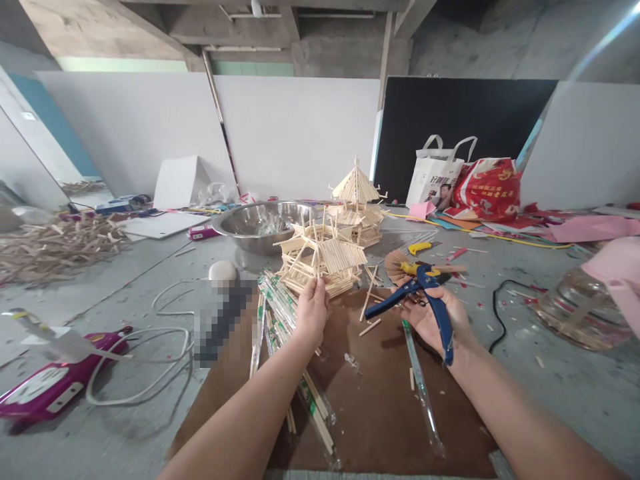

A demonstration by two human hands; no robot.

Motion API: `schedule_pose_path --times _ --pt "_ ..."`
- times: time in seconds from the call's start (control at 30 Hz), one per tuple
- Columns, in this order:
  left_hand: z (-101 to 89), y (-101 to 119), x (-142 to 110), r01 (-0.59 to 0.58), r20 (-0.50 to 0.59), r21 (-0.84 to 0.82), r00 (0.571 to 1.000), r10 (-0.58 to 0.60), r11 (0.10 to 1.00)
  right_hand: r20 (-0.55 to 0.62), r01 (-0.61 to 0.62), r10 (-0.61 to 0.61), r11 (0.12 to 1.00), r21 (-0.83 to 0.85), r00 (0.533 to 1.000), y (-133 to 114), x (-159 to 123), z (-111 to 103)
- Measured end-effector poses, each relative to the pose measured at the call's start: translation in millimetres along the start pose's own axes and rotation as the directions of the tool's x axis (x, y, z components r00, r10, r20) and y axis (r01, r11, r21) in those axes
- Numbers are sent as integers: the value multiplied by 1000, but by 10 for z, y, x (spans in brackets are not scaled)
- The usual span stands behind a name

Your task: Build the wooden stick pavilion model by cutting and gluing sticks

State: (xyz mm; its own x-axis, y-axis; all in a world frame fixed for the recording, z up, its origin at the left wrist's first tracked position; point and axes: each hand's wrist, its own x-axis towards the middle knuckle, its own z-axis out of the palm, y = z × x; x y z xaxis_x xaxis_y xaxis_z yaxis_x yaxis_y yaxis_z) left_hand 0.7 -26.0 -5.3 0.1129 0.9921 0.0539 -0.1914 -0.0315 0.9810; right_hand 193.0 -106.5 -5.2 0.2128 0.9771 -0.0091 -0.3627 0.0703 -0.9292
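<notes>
My left hand [314,308] is closed in a pinch on a thin wooden stick [318,259] at the front of a pavilion model [295,261] built of such sticks. Slatted roof panels cover part of this model. My right hand [440,319] faces palm up, with blue-handled cutters [431,285] held across it, their handles spread apart. The cutters' jaws are hard to make out. Wrapped disposable chopsticks [285,320] lie under and beside my left forearm. One clear wrapper [421,387] lies near my right wrist.
A brown board [370,407] lies under the work. Behind stand a finished-looking pavilion model [356,193] and a steel bowl [240,223]. A yellow utility knife [419,247] lies beyond my right hand. At left are a purple power strip [95,347] and white cable; at right, a clear jar [580,310].
</notes>
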Motion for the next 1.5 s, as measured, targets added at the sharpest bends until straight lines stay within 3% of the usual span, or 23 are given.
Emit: schedule_pose_path --times 0.1,0.23,0.37,1.27,1.5 --pt "52 24 -23 49 47 -49 998 -46 998 -35 -15 12 997 -82 999 7 -9 36" --pt "108 23 -37 40 68 -93 997 -34 995 -101 -74 78 996 43 992 -56 -55 116" --pt "142 9 -37 59 103 -114 994 -47 992 -85 -80 92 987 141 992 -97 -95 166" --pt "141 -10 5 75 138 -141 989 -56 987 -66 -105 120 975 195 991 -49 -100 198" --pt "142 12 7 80 141 -135 988 -61 988 -57 -95 126 919 382 990 -46 -100 207"
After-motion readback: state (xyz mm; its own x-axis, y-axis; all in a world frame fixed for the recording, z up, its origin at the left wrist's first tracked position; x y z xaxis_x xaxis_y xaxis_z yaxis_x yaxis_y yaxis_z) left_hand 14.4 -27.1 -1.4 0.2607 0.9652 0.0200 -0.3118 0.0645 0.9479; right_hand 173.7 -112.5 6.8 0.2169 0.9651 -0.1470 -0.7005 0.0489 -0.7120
